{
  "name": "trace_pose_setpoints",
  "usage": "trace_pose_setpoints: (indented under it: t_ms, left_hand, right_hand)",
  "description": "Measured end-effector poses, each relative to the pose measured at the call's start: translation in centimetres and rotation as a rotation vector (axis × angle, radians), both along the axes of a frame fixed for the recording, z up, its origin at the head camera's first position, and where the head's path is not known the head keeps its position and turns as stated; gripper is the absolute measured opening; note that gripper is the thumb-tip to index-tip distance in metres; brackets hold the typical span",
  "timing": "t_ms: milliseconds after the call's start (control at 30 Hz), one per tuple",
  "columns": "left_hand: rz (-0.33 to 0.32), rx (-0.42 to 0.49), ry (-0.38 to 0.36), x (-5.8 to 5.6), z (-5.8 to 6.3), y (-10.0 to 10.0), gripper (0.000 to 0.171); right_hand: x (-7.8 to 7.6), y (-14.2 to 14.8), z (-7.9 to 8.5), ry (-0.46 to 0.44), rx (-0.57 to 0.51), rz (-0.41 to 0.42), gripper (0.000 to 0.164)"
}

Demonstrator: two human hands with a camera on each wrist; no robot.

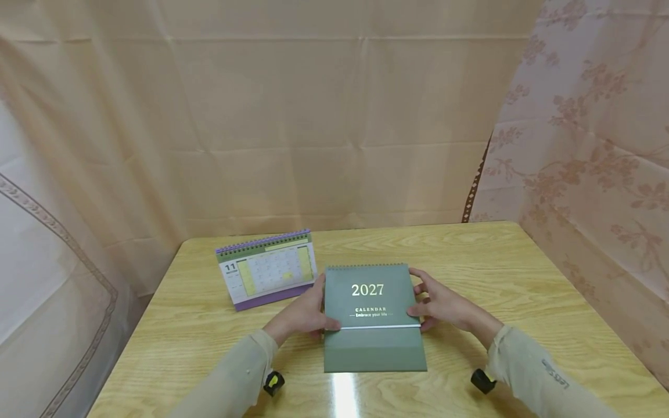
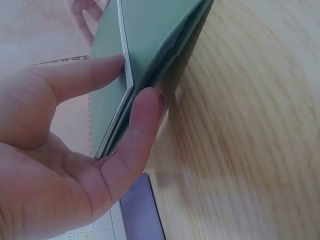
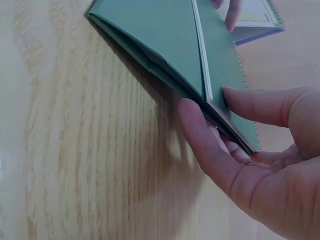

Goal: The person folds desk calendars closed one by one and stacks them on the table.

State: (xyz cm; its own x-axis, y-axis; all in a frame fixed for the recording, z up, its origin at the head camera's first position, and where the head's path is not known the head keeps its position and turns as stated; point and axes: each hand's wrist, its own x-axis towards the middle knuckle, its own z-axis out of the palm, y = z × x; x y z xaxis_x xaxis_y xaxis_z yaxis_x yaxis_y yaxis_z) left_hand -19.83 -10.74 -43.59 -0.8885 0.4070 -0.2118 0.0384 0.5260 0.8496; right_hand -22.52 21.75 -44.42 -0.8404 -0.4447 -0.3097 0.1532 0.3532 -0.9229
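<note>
A green desk calendar (image 1: 372, 296) marked 2027, with a spiral binding along its top edge, is held between both hands over the table. My left hand (image 1: 305, 310) grips its left edge, thumb on the front cover and fingers behind. On the opposite edge, my right hand (image 1: 441, 302) pinches it the same way. In the left wrist view the green calendar (image 2: 165, 30) shows its folded base flap, with a gap between the layers. The right wrist view shows the thumb pressing the cover of the calendar (image 3: 155, 35) and the fingers under it.
Behind and to the left stands a second desk calendar (image 1: 269, 270), opened to a page marked 11, with a purple base. Both are on a wood-grain table (image 1: 512, 278). Beige curtains (image 1: 334, 128) hang behind the table, and a floral cloth (image 1: 596, 145) hangs at the right.
</note>
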Motion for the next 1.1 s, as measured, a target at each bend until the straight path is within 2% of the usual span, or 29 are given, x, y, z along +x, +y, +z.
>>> trace_pose_setpoints:
  t_ms: [167, 400, 700, 833, 1100]
  left_hand:
    - [-0.004, -0.004, 0.011, -0.2, -0.2, -0.1, 0.107]
    - [0.001, -0.019, 0.018, -0.2, -0.6, 0.0, 0.112]
    - [0.01, -0.142, 0.089, 0.0, -1.1, 0.1, 0.123]
    - [-0.006, -0.158, 0.108, 0.0, -1.2, 0.1, 0.118]
    - [-0.025, -0.159, 0.112, 0.0, -1.3, 0.0, 0.11]
  right_hand:
    - [-0.1, -0.1, -0.3, 0.007, 0.029, -0.004, 0.097]
    - [0.0, -0.3, -0.5, 0.04, 0.07, -0.01, 0.096]
    - [-0.3, -0.5, -0.6, 0.084, 0.184, 0.005, 0.094]
    - [-0.4, -0.5, -1.0, 0.112, 0.236, 0.017, 0.094]
    - [-0.4, -0.4, -1.2, 0.134, 0.258, 0.048, 0.098]
